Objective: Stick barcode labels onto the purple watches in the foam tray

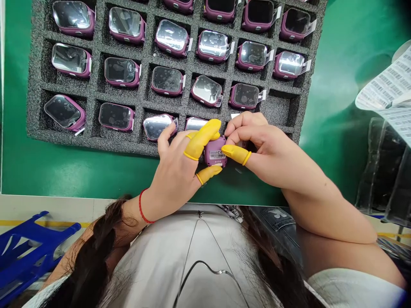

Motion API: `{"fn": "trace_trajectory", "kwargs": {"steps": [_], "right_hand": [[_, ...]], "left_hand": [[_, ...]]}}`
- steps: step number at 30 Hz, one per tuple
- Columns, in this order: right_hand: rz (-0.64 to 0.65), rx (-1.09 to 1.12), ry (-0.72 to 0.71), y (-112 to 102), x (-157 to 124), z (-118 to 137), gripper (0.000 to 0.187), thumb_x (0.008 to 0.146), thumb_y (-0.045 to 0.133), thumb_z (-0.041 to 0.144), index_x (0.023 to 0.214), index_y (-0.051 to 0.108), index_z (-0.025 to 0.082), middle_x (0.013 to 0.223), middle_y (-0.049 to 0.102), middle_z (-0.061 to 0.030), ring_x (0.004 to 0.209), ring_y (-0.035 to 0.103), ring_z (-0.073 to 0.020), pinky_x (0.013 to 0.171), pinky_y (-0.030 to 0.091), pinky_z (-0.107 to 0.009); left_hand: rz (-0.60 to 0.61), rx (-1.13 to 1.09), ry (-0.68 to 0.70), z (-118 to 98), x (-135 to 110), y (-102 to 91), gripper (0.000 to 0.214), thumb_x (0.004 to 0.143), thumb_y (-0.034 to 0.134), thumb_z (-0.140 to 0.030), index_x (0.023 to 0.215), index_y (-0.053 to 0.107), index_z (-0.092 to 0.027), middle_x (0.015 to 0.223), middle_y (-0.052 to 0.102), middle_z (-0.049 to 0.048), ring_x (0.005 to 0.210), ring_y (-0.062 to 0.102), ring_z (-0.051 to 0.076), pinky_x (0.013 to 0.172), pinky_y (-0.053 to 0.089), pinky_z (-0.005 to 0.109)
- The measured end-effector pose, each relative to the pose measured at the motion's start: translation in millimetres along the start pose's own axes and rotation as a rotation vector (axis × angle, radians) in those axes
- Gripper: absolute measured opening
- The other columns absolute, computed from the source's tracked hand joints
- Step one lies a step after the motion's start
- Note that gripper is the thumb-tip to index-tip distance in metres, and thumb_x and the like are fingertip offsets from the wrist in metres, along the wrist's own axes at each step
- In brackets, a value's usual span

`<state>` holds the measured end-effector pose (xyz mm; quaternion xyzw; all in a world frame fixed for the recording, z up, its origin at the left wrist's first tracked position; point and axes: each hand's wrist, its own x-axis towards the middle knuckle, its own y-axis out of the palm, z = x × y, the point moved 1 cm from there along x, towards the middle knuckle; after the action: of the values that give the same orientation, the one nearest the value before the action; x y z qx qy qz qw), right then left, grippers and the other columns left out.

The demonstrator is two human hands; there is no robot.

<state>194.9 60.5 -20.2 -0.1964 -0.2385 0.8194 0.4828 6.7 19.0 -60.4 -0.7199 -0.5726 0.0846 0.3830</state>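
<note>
A purple smartwatch body (215,155) is held back side up near the tray's front edge, a white barcode label with a CE mark on it. My left hand (178,167) grips it from the left, with yellow finger cots on the thumb and other fingers. From the right, my right hand (257,145) touches its edge, the thumb in a yellow cot and the fingers curled together. Whether those fingers pinch something small is hidden. Under and beyond the hands lies a dark grey foam tray (128,96) with purple watch bodies, screens up, in its compartments.
The tray rests on a green table (96,171). At the right lie sheets of barcode labels (385,90), with dark clear-wrapped items (382,171) below them. One tray compartment (282,109) at the right has no watch. A blue plastic frame (35,248) stands on the floor at left.
</note>
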Motion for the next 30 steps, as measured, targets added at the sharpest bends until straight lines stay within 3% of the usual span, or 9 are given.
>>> {"fn": "trace_trajectory", "kwargs": {"steps": [15, 20, 25, 30], "right_hand": [[-0.002, -0.081, -0.042, 1.1, -1.9, -0.6, 0.017, 0.083, 0.062, 0.017, 0.067, 0.058, 0.02, 0.093, 0.064, -0.0042, 0.096, 0.056, -0.0225, 0.091, 0.044, -0.047], [-0.047, -0.236, -0.066, 6.0, -8.5, 5.3, 0.014, 0.086, 0.06, 0.018, 0.072, 0.058, 0.021, 0.094, 0.065, -0.0049, 0.095, 0.057, -0.023, 0.085, 0.043, -0.043], [-0.197, -0.489, -0.089, 7.1, -16.5, 5.4, 0.009, 0.089, 0.061, 0.03, 0.088, 0.059, 0.021, 0.095, 0.067, -0.0067, 0.096, 0.057, -0.0259, 0.082, 0.038, -0.042], [-0.135, -0.413, -0.077, 14.1, -11.8, -3.6, 0.029, 0.086, 0.065, 0.046, 0.099, 0.059, 0.021, 0.091, 0.066, -0.0061, 0.086, 0.055, -0.0234, 0.073, 0.036, -0.037]], "left_hand": [[-0.012, 0.134, 0.03, -2.8, -0.3, 0.7, 0.051, 0.092, 0.059, -0.047, 0.133, 0.044, -0.021, 0.114, 0.068, 0.0055, 0.109, 0.062, 0.022, 0.117, 0.024, 0.049], [0.013, 0.148, 0.018, -3.4, 0.6, -0.6, 0.049, 0.092, 0.057, -0.049, 0.132, 0.045, -0.021, 0.115, 0.068, 0.0052, 0.109, 0.062, 0.022, 0.117, 0.023, 0.05], [0.017, 0.132, 0.004, -4.2, 1.3, -0.9, 0.053, 0.091, 0.061, -0.047, 0.134, 0.042, -0.022, 0.116, 0.069, 0.0052, 0.11, 0.062, 0.022, 0.117, 0.024, 0.05], [-0.016, 0.149, 0.059, -4.5, -0.7, -1.3, 0.055, 0.091, 0.061, -0.046, 0.136, 0.041, -0.022, 0.116, 0.068, 0.0074, 0.108, 0.06, 0.022, 0.116, 0.025, 0.049]]}}
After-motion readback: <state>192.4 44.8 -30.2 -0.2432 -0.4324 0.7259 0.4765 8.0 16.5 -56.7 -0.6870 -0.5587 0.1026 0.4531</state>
